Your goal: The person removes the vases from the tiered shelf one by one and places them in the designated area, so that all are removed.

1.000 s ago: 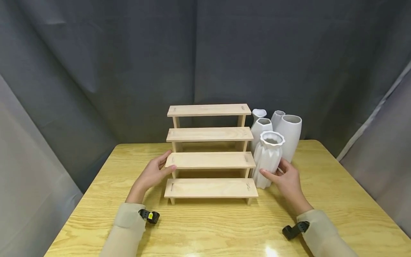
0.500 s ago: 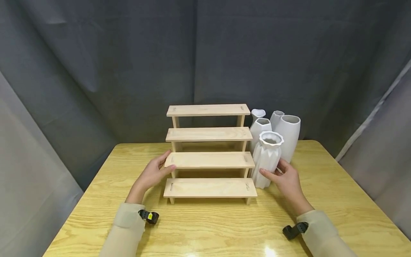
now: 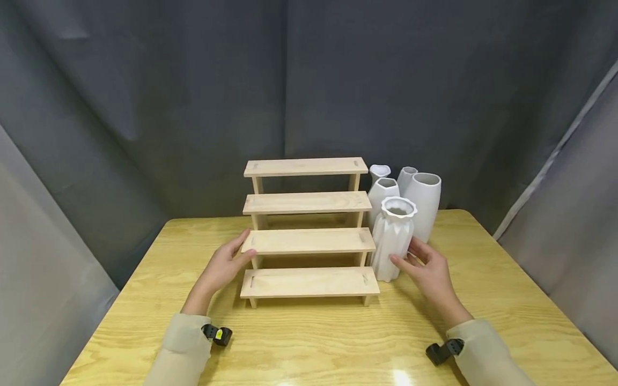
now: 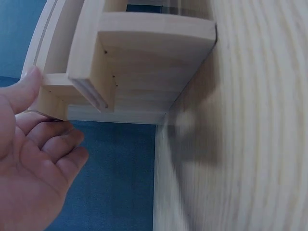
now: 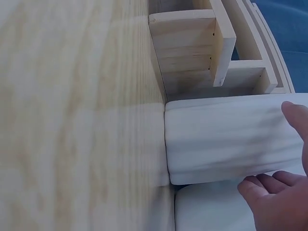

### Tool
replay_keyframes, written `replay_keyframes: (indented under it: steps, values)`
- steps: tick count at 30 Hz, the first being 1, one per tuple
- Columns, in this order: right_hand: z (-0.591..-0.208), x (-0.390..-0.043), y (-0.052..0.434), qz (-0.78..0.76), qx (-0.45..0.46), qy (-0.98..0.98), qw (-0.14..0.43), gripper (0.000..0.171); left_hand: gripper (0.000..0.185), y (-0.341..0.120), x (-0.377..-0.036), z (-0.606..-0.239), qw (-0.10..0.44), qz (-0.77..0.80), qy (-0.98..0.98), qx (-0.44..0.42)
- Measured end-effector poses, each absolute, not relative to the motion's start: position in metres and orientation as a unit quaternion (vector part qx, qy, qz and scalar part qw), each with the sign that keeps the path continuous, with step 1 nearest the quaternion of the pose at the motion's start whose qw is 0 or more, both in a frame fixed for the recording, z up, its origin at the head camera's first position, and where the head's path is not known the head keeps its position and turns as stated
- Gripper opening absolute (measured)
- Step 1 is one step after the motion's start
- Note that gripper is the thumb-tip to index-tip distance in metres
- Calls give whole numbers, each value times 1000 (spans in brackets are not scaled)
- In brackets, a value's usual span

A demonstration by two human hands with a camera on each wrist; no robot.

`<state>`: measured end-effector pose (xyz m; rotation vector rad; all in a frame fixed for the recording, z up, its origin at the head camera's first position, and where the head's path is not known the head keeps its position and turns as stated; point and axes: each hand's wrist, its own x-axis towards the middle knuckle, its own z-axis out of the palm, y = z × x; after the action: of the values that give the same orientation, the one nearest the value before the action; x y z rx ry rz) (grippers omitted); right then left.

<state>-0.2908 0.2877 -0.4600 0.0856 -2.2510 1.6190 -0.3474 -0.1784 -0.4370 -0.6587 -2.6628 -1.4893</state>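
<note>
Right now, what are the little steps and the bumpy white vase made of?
The stepped shelf looks like pale unfinished wood: grain lines and bare cut ends show. The ridged white vase looks like matte ceramic, smooth and dull, though it could be plastic.

The stepped shelf [image 3: 309, 241] is pale, unvarnished wood with a matt, faintly grained surface; its end grain shows raw and layered in the left wrist view. The table [image 3: 507, 300] beneath it is yellow wood with bold wavy grain and a glossy coat that throws back a bright spot of light near the front edge. Just right of the shelf, the ribbed vase [image 3: 392, 238] looks like matt white ceramic, smooth between its ridges. Behind the shelf hangs dull grey cloth [image 3: 193, 96], softly creased.
</note>
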Motion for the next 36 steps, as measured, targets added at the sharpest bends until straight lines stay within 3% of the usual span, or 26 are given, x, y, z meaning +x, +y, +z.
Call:
replay_keyframes:
  steps: [21,36]
  values:
    - [-455,-263,287,568,36,-800,190,65,71,-174,-314,-440,46,-419,-890,-176]
    - [-437,-239,269,587,32,-778,222,44,63,-165,-296,-430,76,-399,-895,-182]
